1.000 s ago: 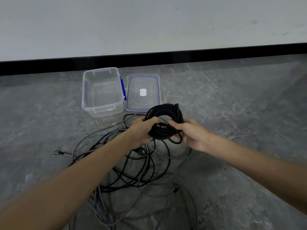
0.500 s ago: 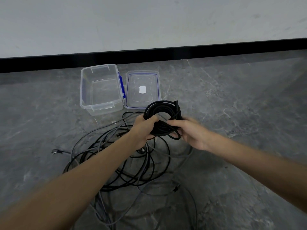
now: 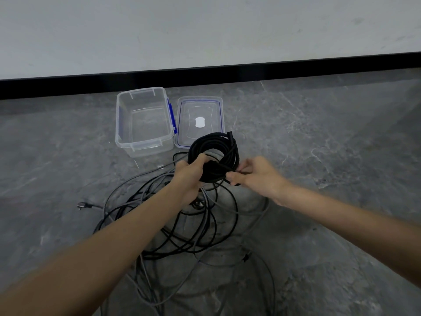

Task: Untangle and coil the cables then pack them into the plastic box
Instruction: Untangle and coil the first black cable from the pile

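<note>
A coiled black cable (image 3: pixel 215 142) is held up above the floor. My left hand (image 3: pixel 190 173) grips the coil's lower left side. My right hand (image 3: pixel 255 174) pinches a loop of the same cable at the coil's lower right. One plug end sticks up at the coil's top right. Beneath the hands a tangle of black and grey cables (image 3: pixel 193 229) lies spread on the floor. The clear plastic box (image 3: pixel 124 124) stands open behind, with nothing inside.
The box's clear lid (image 3: pixel 211 106) with a blue seal lies flat right of the box. A loose plug (image 3: pixel 82 205) lies at the tangle's left. A white wall with a black skirting (image 3: pixel 296 69) runs across the back. The floor is grey stone.
My right hand has drawn slightly right, now pinching a loop at the coil's edge. The coil sits a little higher and nearer the lid. My left hand keeps its grip.
</note>
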